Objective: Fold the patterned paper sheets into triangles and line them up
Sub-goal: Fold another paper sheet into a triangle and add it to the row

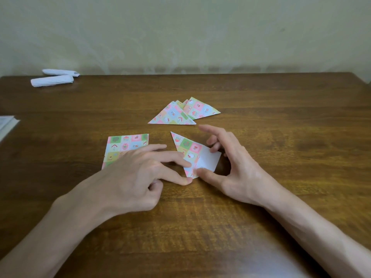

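A half-folded patterned sheet (186, 147) lies in the middle of the wooden table (261, 227), with its white underside showing as a flap on the right. My left hand (130, 177) presses straight fingertips on the sheet's lower left edge. The thumb of my right hand (236, 167) is at the flap's lower corner and a curled finger at its upper edge, holding the flap between them. Beyond them lie two overlapping folded triangles (174, 115). An unfolded patterned sheet (124, 145) lies flat on the left, partly under my left hand.
Two white rolled paper pieces (52, 80) lie at the table's far left corner. A pale flat object (6, 123) pokes in at the left edge. A wall runs behind the table's back edge.
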The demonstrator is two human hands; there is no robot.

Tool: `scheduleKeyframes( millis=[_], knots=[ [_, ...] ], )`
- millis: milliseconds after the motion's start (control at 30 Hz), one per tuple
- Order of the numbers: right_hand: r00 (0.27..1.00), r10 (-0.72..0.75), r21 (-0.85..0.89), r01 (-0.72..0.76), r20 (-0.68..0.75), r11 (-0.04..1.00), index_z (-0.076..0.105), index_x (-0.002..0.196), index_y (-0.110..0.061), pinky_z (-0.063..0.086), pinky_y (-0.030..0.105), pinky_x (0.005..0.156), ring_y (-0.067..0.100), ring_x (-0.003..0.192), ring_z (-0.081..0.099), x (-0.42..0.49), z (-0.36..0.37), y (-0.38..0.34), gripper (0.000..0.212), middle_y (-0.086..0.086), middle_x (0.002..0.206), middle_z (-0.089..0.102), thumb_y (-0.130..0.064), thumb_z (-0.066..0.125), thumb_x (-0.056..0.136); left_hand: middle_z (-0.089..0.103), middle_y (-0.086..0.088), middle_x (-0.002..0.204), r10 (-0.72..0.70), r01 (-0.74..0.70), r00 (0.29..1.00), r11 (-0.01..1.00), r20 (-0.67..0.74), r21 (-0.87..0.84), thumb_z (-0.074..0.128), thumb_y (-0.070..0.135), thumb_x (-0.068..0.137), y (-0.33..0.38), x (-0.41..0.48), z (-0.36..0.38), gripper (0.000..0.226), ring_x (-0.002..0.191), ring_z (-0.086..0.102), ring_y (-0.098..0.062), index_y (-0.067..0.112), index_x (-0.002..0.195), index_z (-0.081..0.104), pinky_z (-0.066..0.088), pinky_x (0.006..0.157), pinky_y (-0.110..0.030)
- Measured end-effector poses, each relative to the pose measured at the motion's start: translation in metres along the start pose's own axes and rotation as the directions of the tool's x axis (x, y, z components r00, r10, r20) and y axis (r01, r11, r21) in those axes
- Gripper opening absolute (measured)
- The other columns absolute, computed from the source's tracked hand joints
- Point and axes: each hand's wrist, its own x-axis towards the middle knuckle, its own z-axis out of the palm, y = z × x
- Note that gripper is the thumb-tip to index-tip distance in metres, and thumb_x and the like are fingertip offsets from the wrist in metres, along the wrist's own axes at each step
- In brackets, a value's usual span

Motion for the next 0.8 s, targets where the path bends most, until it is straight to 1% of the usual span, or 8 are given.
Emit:
scheduleKeyframes(
  millis=[100, 133, 200, 300, 333, 433, 600, 800],
  knots=[
    [1.000, 0.008, -0.078, -0.007, 0.011, 0.997, 0.029, 0.150, -0.051, 0.033, 0.031, 0.105, 0.004, 0.118, 0.046, 0.002, 0.002, -0.002, 0.086, -0.020, 0.120, 0.044, -0.040, 0.081, 0.082, 0.056, 0.027, 0.142, 0.008, -0.009, 0.999, 1.000, -0.035, -0.005, 0.034, 0.012, 0.075, 0.001, -0.001, -0.001, 0.072, 0.135, 0.049, 0.000, 0.052, 0.123, 0.071, 0.023, 0.124, -0.021],
    [1.000, 0.019, -0.083, -0.017, 0.023, 0.996, 0.028, 0.150, -0.051, 0.031, 0.030, 0.104, 0.003, 0.118, 0.044, 0.003, 0.002, -0.001, 0.086, -0.021, 0.119, 0.043, -0.041, 0.080, 0.082, 0.057, 0.027, 0.140, 0.007, -0.007, 0.999, 1.000, -0.049, -0.015, 0.038, 0.012, 0.076, 0.001, -0.001, 0.000, 0.068, 0.134, 0.051, -0.002, 0.051, 0.121, 0.072, 0.028, 0.121, -0.021],
    [0.999, 0.017, -0.090, -0.015, 0.028, 0.996, 0.028, 0.150, -0.049, 0.031, 0.030, 0.103, 0.003, 0.117, 0.043, 0.003, 0.002, -0.001, 0.086, -0.021, 0.119, 0.042, -0.046, 0.078, 0.081, 0.060, 0.028, 0.135, 0.004, -0.008, 0.996, 0.999, -0.086, -0.048, 0.045, 0.019, 0.082, 0.003, 0.000, 0.001, 0.054, 0.129, 0.056, -0.003, 0.049, 0.117, 0.075, 0.045, 0.111, -0.032],
    [1.000, 0.018, -0.085, -0.018, -0.001, 0.996, 0.030, 0.149, -0.049, 0.033, 0.030, 0.102, 0.002, 0.114, 0.046, 0.003, 0.005, -0.003, 0.086, -0.021, 0.119, 0.043, -0.065, 0.068, 0.073, 0.063, 0.027, 0.126, 0.031, -0.041, 0.989, 0.997, -0.145, -0.070, 0.062, 0.040, 0.091, 0.003, 0.002, 0.006, 0.025, 0.127, 0.056, 0.002, 0.044, 0.110, 0.077, 0.049, 0.106, -0.037],
    [1.000, 0.021, -0.088, -0.022, -0.007, 0.996, 0.031, 0.149, -0.049, 0.033, 0.029, 0.102, 0.001, 0.114, 0.046, 0.003, 0.006, -0.003, 0.086, -0.022, 0.119, 0.043, -0.067, 0.066, 0.072, 0.064, 0.027, 0.124, 0.034, -0.046, 0.988, 0.996, -0.154, -0.075, 0.065, 0.047, 0.091, 0.002, 0.003, 0.007, 0.021, 0.127, 0.055, 0.003, 0.043, 0.108, 0.077, 0.048, 0.106, -0.038],
    [1.000, 0.010, -0.122, -0.012, -0.017, 0.993, 0.033, 0.149, -0.047, 0.031, 0.028, 0.100, -0.001, 0.113, 0.045, 0.002, 0.007, -0.003, 0.086, -0.022, 0.119, 0.043, -0.063, 0.068, 0.073, 0.065, 0.026, 0.121, 0.018, -0.037, 0.985, 0.993, -0.174, -0.109, 0.067, 0.059, 0.089, 0.000, 0.006, 0.011, 0.024, 0.126, 0.055, 0.003, 0.042, 0.102, 0.079, 0.049, 0.104, -0.039],
    [1.000, 0.003, -0.110, -0.005, -0.020, 0.994, 0.032, 0.149, -0.047, 0.031, 0.028, 0.100, -0.001, 0.113, 0.046, 0.002, 0.007, -0.001, 0.085, -0.021, 0.120, 0.043, -0.062, 0.072, 0.075, 0.067, 0.026, 0.120, 0.014, -0.039, 0.981, 0.991, -0.193, -0.126, 0.067, 0.060, 0.089, -0.002, 0.008, 0.013, 0.025, 0.125, 0.057, 0.002, 0.041, 0.100, 0.080, 0.048, 0.104, -0.040],
    [1.000, 0.022, -0.063, -0.023, -0.009, 0.998, 0.035, 0.148, -0.044, 0.035, 0.032, 0.103, 0.001, 0.115, 0.047, 0.002, 0.003, 0.000, 0.081, -0.019, 0.122, 0.045, -0.041, 0.082, 0.082, 0.066, 0.026, 0.120, 0.005, -0.033, 0.982, 0.989, -0.189, -0.143, 0.066, 0.065, 0.087, -0.001, 0.008, 0.013, 0.029, 0.126, 0.056, 0.003, 0.044, 0.101, 0.080, 0.047, 0.105, -0.040]
  ],
)
